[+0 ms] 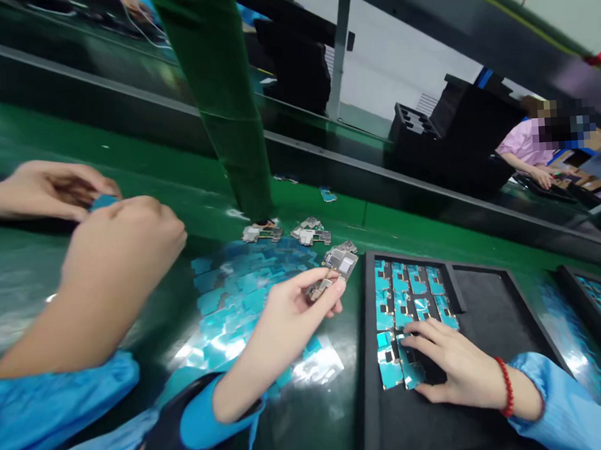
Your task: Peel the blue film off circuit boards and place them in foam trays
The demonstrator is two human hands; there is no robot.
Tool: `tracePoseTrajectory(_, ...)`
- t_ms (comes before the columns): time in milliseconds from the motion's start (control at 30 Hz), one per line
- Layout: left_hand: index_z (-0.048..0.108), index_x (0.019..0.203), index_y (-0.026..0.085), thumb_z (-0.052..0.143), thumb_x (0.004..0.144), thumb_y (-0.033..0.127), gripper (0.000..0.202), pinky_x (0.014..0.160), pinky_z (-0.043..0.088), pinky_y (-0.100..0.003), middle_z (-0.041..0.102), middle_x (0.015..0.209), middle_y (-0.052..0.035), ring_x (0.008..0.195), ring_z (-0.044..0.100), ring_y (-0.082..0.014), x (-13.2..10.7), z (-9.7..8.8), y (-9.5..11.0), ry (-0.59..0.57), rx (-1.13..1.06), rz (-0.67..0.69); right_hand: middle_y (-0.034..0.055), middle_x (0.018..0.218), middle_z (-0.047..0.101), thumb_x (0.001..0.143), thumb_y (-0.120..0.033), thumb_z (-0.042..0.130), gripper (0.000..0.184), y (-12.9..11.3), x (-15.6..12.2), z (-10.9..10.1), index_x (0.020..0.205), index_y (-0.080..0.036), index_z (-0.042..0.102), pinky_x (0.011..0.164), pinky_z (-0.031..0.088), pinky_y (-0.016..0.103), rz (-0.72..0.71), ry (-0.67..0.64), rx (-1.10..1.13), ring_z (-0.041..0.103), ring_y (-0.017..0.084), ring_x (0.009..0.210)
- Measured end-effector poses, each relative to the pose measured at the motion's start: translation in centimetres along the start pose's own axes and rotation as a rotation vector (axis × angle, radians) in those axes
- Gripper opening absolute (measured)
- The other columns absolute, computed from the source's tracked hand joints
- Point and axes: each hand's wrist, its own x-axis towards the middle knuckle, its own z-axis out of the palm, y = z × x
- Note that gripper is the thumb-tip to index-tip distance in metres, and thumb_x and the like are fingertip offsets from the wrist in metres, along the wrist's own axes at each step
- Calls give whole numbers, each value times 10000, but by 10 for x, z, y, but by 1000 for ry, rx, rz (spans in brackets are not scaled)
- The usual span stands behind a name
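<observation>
I see a glossy green bench (397,222) running across my view, with bright reflections on it. At its middle lies a wide, overlapping spread of flat blue pieces (218,298). Just behind this sit small clusters of grey circuit boards (262,234), with one small blue piece (328,195) farther back. To my right rests a black tray (425,424); past it, a second tray (585,304) runs out of frame.

Glossy grn benchtop (392,221), slanted grn column (221,101), grey upright (341,53), white wall (386,50) in bkgd
</observation>
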Motion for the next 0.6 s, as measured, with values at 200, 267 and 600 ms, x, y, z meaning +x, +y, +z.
tracePoseTrajectory(200, 675, 784, 155, 771, 612, 514, 410, 531, 424, -244, 594, 573, -12, 547, 526, -138, 25, -24, -15, 193, -57, -36, 154, 1415, 422, 738, -378, 763, 654, 0, 5, -22, 1312, -180, 518, 1051, 424, 461, -52, -155, 32, 426, 336, 1281)
tracePoseTrajectory(267, 676, 763, 146, 780, 597, 524, 426, 529, 416, -240, 595, 594, -15, 561, 525, -136, 29, -27, -21, 208, -82, -72, 151, 1382, 460, 750, -423, 764, 676, 5, 19, -41, 1322, -177, 502, 1048, 430, 425, -132, -162, 126, 457, 309, 1261)
tracePoseTrajectory(600, 676, 738, 129, 812, 567, 471, 406, 513, 397, -215, 573, 604, -4, 562, 502, -112, 33, -40, -27, 313, -220, -69, 181, 1358, 481, 763, -191, 746, 591, 86, 297, -95, 1291, -83, 503, 1082, 344, 393, 10, 291, 9, 453, 265, 1257)
